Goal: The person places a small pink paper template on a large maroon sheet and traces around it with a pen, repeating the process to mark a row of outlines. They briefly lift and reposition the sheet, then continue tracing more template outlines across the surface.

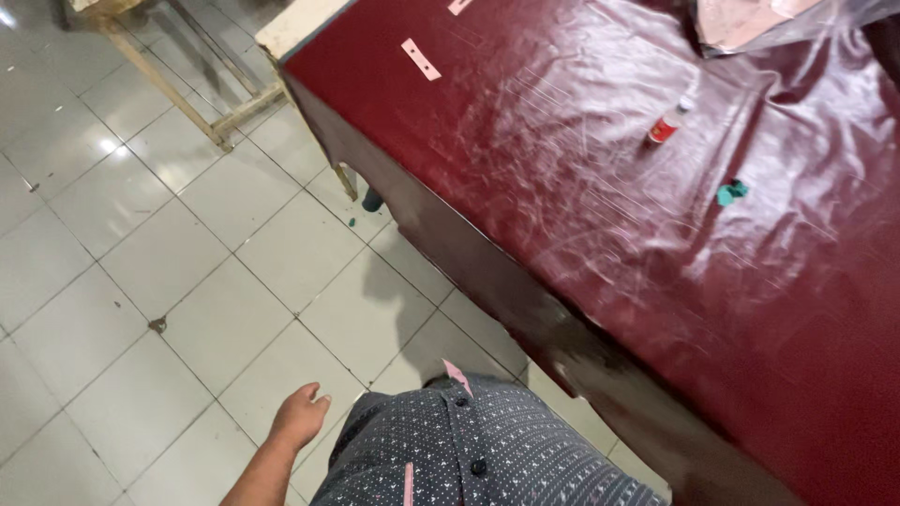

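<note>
The person stands at the near long edge of a table (562, 309) covered in glossy dark red sheeting (600, 187); that edge runs diagonally from the upper left corner, near a pale wooden board (300, 23), down to the lower right. The sheeting hangs over the side as a dark skirt.

To the left lies a wide stretch of pale tiled floor (169, 244), open except for the legs of a wooden frame (178, 94) at the top left and a small dark mark on one tile.

The left hand (300, 415) hangs low beside the person's dotted dark shirt (469, 450), over the floor and well apart from the table. Its fingers are loosely curled, pointing up and right, and it holds nothing. The right hand is out of view, so its state cannot be told.

On the tabletop, far from the hand, a small bottle with a red label (667, 126) lies on its side, its long axis running from lower left to upper right, the pale cap end pointing upper right. Just below and to its right lies a small teal scrap (732, 192). A pale strip (421, 59) lies flat nearer the far left corner, its long axis slanting from upper left to lower right. Clear plastic wrapping (778, 28) lies bunched at the top right edge of the table.
</note>
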Demonstrator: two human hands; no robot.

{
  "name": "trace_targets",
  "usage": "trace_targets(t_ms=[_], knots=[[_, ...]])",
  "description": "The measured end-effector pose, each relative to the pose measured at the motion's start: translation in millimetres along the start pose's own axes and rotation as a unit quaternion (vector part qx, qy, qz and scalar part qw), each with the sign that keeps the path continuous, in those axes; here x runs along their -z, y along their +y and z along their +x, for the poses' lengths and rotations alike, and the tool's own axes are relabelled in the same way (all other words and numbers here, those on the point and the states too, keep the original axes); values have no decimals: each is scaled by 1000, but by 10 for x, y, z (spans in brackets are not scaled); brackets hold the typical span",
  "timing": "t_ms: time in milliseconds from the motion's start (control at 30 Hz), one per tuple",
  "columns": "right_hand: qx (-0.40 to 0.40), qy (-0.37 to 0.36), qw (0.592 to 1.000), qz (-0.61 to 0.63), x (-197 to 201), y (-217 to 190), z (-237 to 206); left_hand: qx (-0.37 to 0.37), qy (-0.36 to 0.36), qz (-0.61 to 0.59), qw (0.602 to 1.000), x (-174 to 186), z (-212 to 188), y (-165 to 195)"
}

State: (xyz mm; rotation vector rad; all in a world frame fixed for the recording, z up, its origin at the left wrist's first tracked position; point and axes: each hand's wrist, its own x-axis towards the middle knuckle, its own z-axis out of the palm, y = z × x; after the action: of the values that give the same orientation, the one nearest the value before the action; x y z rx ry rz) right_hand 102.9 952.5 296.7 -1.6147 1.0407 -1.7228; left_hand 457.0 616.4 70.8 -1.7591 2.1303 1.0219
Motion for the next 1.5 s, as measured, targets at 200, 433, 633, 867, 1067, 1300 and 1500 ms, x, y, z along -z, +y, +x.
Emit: trace_targets(t_ms=[200, 433, 633, 867, 1067, 1300, 1500], knots=[[-444, 90, 846, -281, -60, 1596, 288, 26, -9, 4, 1000, 421, 579, -12], [-473, 111, 770, -414, 399, 3015, 695, 25, -74, 34, 996, 546, 1460, 588], [-410, 107, 784, -454, 1124, 3716, 1780, -41, -2, -21, 999, 1047, 2604, 1430], [-457, 127, 770, -426, 1344, 4313, 2928, -207, 138, -57, 967, 1748, 3736, 2288], [-446, 236, 752, -425, 1265, 4897, 3891, -452, 128, -38, 882, 2414, 4971, 3309], [-527, 338, 658, -418, 743, 5345, 4322, -651, 28, 44, 757, 2848, 6101, 4199], [-523, 388, 638, -411, 463, 5416, 4164, -713, 2, 47, 699, 2636, 6454, 5120]])
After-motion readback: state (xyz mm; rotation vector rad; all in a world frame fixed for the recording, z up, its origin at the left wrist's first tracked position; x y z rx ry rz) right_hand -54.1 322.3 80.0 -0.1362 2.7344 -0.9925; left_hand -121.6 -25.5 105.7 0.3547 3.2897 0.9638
